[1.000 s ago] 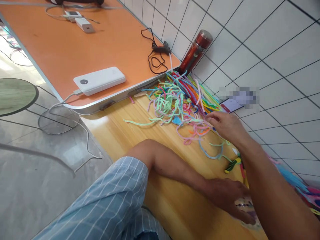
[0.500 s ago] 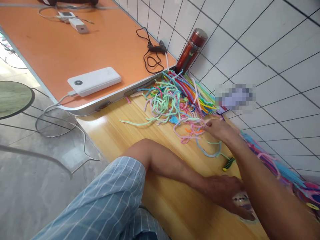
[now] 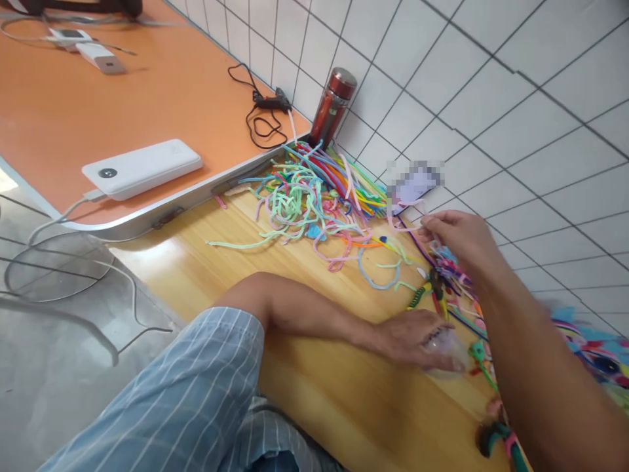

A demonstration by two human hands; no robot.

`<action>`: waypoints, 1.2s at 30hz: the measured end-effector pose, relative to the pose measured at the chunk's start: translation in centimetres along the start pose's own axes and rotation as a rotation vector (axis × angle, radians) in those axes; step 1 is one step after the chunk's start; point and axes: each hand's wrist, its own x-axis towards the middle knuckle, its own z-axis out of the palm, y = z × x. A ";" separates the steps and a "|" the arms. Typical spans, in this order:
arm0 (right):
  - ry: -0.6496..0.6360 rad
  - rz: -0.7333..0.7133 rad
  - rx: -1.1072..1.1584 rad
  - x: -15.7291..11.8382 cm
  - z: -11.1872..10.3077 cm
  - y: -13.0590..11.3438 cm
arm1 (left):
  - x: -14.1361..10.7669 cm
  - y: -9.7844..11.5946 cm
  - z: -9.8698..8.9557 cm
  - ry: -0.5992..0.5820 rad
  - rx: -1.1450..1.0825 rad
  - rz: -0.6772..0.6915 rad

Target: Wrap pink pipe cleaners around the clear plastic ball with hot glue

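Note:
My right hand [image 3: 455, 239] is closed in a pinch on a pale pink pipe cleaner [image 3: 400, 226], which curves left from its fingertips. Lower down, my left hand [image 3: 415, 335] curls around a translucent whitish thing [image 3: 449, 354] with dark marks on it, on the wooden table; its kind is unclear. Left of the right hand lies a tangled heap of pipe cleaners [image 3: 295, 203], mostly pale green, pink and blue. Straighter colored pipe cleaners [image 3: 339, 174] are bunched behind it. Pliers with yellow and black handles [image 3: 420, 295] lie just above my left hand.
An orange table [image 3: 147, 98] adjoins the wooden one [image 3: 314, 387], holding a white power bank [image 3: 142, 168] and a black glue gun [image 3: 272, 103]. A red flask [image 3: 331, 108] and a blurred-out phone-like object [image 3: 417, 187] stand by the tiled wall. Colorful pieces lie under my right arm.
My right hand has moved right, away from the heap, with the pink pipe cleaner in its fingers. The view has turned right, showing the pliers and more colored pieces. My left hand stays on the whitish thing.

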 end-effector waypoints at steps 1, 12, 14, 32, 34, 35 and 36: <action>0.028 0.035 0.072 -0.6 -0.7 0.2 | -0.1 0.0 -0.1 0.027 -0.015 -0.001; 0.262 0.166 0.618 -11.9 -6.6 3.4 | 1.0 4.9 -3.4 0.438 -0.511 0.164; 0.261 0.154 0.642 -13.9 -6.0 3.7 | 1.3 6.4 -4.2 0.390 -0.567 0.212; 0.453 -0.354 -0.255 -27.2 -0.6 9.4 | 1.3 3.9 -6.7 0.147 -0.607 -0.208; 0.366 -0.368 -0.236 -28.0 2.7 9.7 | 1.0 2.8 -7.3 0.181 -0.678 -0.298; 0.357 -0.365 -0.211 -28.1 4.2 10.1 | 0.8 2.3 -7.7 0.193 -0.697 -0.333; 0.365 -0.354 -0.171 -28.0 5.4 10.6 | 0.7 1.9 -8.1 0.205 -0.702 -0.364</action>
